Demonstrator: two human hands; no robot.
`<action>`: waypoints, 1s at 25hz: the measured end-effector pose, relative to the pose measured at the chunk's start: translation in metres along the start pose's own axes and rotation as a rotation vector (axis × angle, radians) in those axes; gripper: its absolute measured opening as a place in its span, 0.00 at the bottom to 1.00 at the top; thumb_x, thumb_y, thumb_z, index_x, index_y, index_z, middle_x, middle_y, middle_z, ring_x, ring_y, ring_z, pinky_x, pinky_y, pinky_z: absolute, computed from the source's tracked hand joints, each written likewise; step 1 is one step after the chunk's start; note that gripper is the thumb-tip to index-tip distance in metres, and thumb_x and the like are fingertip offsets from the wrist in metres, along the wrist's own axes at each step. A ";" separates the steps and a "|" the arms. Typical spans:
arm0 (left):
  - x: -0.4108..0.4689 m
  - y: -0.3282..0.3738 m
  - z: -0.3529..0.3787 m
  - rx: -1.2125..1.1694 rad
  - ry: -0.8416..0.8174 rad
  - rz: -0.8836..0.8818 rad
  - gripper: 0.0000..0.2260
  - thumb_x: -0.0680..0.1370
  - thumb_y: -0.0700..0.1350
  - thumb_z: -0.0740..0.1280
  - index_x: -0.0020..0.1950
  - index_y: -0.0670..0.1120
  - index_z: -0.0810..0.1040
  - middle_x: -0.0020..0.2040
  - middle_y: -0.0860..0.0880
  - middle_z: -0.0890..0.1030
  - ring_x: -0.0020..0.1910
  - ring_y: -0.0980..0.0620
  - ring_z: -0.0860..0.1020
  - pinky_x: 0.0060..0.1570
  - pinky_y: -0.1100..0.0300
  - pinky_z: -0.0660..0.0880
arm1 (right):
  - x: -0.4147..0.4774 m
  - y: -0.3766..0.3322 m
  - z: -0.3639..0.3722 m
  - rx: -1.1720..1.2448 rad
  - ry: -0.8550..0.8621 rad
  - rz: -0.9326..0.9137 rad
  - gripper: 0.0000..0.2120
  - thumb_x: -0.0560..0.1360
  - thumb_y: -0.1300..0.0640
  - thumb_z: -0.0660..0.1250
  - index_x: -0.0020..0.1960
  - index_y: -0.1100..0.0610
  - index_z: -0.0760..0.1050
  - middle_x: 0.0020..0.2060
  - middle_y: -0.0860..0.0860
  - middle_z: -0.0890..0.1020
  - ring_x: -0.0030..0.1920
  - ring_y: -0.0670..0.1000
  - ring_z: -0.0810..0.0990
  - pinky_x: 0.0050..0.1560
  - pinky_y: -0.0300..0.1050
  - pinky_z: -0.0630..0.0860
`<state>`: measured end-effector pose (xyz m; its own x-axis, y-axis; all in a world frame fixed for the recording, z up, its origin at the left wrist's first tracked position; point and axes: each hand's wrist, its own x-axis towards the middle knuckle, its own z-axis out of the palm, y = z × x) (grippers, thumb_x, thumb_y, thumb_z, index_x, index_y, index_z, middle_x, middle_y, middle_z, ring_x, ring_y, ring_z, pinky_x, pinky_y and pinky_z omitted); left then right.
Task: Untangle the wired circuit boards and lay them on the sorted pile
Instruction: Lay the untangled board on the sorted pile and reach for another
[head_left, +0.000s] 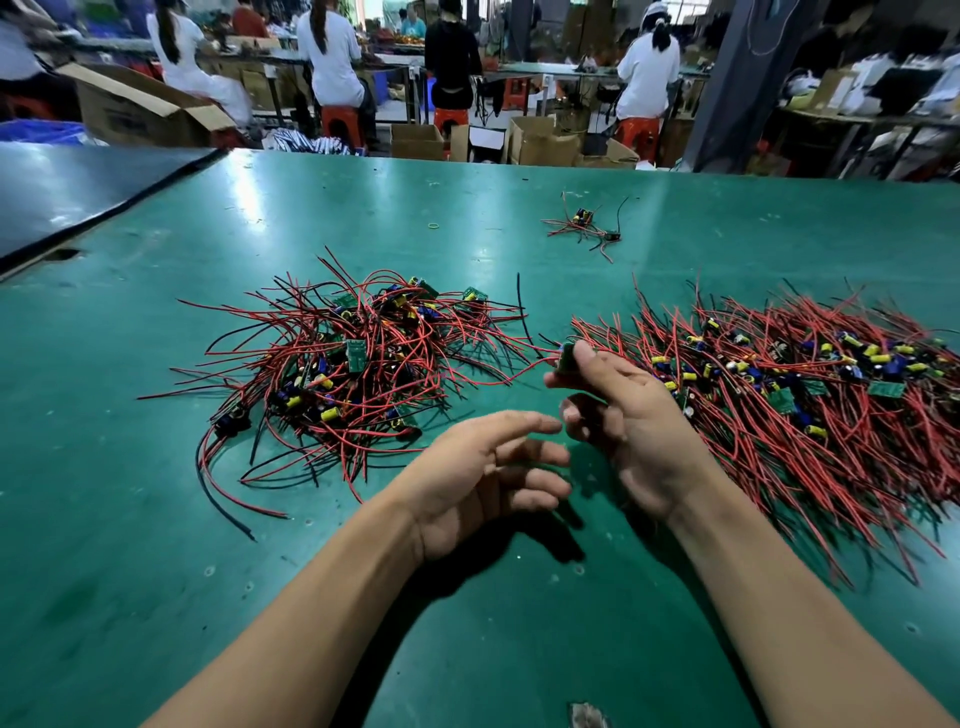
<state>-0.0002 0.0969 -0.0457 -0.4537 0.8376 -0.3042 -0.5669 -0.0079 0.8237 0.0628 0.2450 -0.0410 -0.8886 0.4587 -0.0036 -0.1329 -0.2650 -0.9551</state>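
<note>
— Where's the board (568, 359)?
— Pinched in the right hand (626, 423), above the desk (156, 571) between the tangle (353, 358) and the pile (810, 384). Its red wire reaches the tangle.
— Left hand (480, 480)?
— Loose-fingered, holding nothing.
— Boxes (540, 141)?
— Beyond the desk; can't tell the contents.

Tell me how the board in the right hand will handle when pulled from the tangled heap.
The board, pinched by the right hand, looks small, probably light. Its red wires sag, so likely floppy; they run into the tangled heap and may snag.
</note>
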 end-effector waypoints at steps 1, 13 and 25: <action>0.002 0.001 -0.001 -0.046 0.016 0.007 0.10 0.80 0.48 0.62 0.52 0.43 0.77 0.36 0.46 0.82 0.29 0.50 0.81 0.29 0.62 0.78 | 0.000 -0.002 -0.001 0.018 -0.044 0.049 0.18 0.66 0.41 0.74 0.46 0.55 0.83 0.42 0.52 0.84 0.30 0.46 0.74 0.31 0.36 0.68; -0.003 0.004 -0.005 -0.169 -0.069 0.030 0.10 0.69 0.51 0.71 0.43 0.47 0.85 0.39 0.46 0.85 0.30 0.52 0.83 0.30 0.61 0.80 | 0.002 -0.001 -0.009 0.060 -0.297 0.023 0.23 0.60 0.54 0.82 0.54 0.47 0.83 0.45 0.49 0.84 0.40 0.47 0.80 0.41 0.40 0.70; 0.005 -0.007 -0.010 0.269 0.132 0.316 0.17 0.69 0.33 0.75 0.55 0.41 0.77 0.36 0.47 0.80 0.37 0.48 0.81 0.41 0.54 0.78 | 0.002 0.007 -0.003 -0.146 0.029 0.204 0.12 0.75 0.48 0.70 0.40 0.56 0.83 0.29 0.47 0.77 0.24 0.43 0.71 0.21 0.34 0.65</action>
<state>-0.0049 0.0956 -0.0576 -0.6699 0.7399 -0.0617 -0.1949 -0.0951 0.9762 0.0614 0.2460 -0.0486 -0.8775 0.4326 -0.2072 0.1149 -0.2299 -0.9664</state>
